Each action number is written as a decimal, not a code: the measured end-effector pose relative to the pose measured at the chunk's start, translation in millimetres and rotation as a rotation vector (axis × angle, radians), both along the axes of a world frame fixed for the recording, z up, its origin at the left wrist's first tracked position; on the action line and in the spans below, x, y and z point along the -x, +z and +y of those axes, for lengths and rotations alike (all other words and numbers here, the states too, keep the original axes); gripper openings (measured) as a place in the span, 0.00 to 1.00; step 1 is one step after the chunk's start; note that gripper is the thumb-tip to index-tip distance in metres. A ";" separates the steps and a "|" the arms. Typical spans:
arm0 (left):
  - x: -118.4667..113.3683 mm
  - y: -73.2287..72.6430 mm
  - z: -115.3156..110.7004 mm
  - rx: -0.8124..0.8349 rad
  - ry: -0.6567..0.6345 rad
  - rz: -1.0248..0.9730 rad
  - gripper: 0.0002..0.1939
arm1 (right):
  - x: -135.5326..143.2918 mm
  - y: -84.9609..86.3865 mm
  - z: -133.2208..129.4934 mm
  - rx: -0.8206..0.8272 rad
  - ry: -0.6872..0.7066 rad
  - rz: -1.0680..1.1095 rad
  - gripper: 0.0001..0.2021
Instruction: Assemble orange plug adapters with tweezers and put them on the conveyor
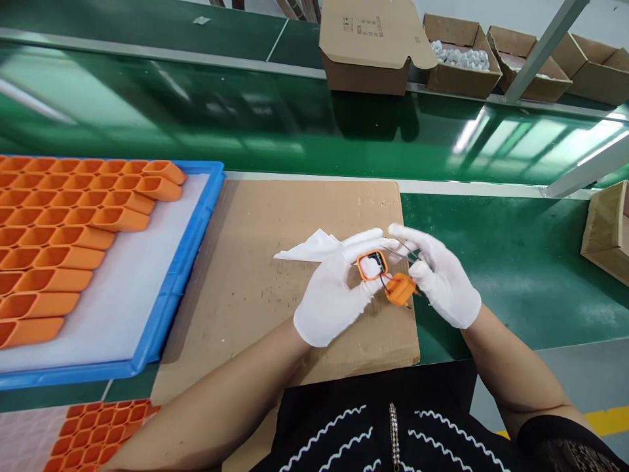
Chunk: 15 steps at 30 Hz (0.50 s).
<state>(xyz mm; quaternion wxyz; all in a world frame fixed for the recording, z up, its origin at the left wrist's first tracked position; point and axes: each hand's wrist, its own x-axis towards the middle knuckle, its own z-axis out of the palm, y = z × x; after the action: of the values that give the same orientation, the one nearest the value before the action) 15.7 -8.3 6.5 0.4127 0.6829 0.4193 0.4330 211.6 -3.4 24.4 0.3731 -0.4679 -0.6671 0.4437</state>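
Clock directions are taken from the hands; 12 o'clock points away from the wearer. Two hands, both in white fabric gloves, work above the counter. The left hand (329, 298) is partly closed, fingers extended and thumb opposed, gripping one square, round-cornered orange housing (374, 257) with black parts inside. The right hand (445, 285) is narrowed to a pinch on one pair of thin grey metal tweezers (411, 258), directed toward the housing. One orange block-shaped plug (400, 289) hangs at 4 o'clock of the housing, near red and black wires; contact with the right fingertips cannot be confirmed.

The housing is above one flat brown cardboard sheet (255, 275). The sheet's right edge passes below the right hand; the green counter (511, 275) extends from there at 3 o'clock to one open brown carton (607, 229). At 9 o'clock, one blue plastic-rimmed tray (170, 288) carries about nine rows of orange tubular sleeves (63, 236).

Just beyond the left hand, at 10 o'clock, lies one folded white sheet (309, 248).

Farthest out are one large brown carton (373, 36) at 12 o'clock and three smaller open cartons (462, 77) at 1 to 2 o'clock; the nearest of these three holds small white pieces (462, 58).
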 end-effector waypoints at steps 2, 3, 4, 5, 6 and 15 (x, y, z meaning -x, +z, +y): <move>0.8 2.5 3.1 0.103 0.005 -0.046 0.19 | -4.9 -1.1 0.1 -0.261 -0.137 -0.128 0.16; 1.6 3.5 4.5 0.146 -0.007 -0.074 0.19 | -6.8 -0.7 0.0 -0.372 -0.187 -0.191 0.13; 2.6 4.4 5.6 0.181 -0.022 -0.104 0.20 | -8.3 0.2 -0.2 -0.463 -0.207 -0.248 0.11; 3.7 5.3 6.3 0.210 -0.040 -0.128 0.21 | -9.5 1.4 -0.3 -0.535 -0.200 -0.293 0.09; 4.8 6.2 6.7 0.235 -0.059 -0.145 0.20 | -10.2 2.9 -0.3 -0.585 -0.177 -0.329 0.08; 6.5 10.1 5.3 0.334 -0.103 -0.175 0.22 | -6.8 4.6 0.6 -0.771 -0.200 -0.536 0.09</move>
<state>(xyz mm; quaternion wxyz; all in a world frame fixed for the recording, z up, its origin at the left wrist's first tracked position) 9.2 -3.0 16.5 0.5770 0.5851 0.4123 0.3934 218.4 -2.8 28.9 0.3753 -0.4551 -0.8074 -0.0103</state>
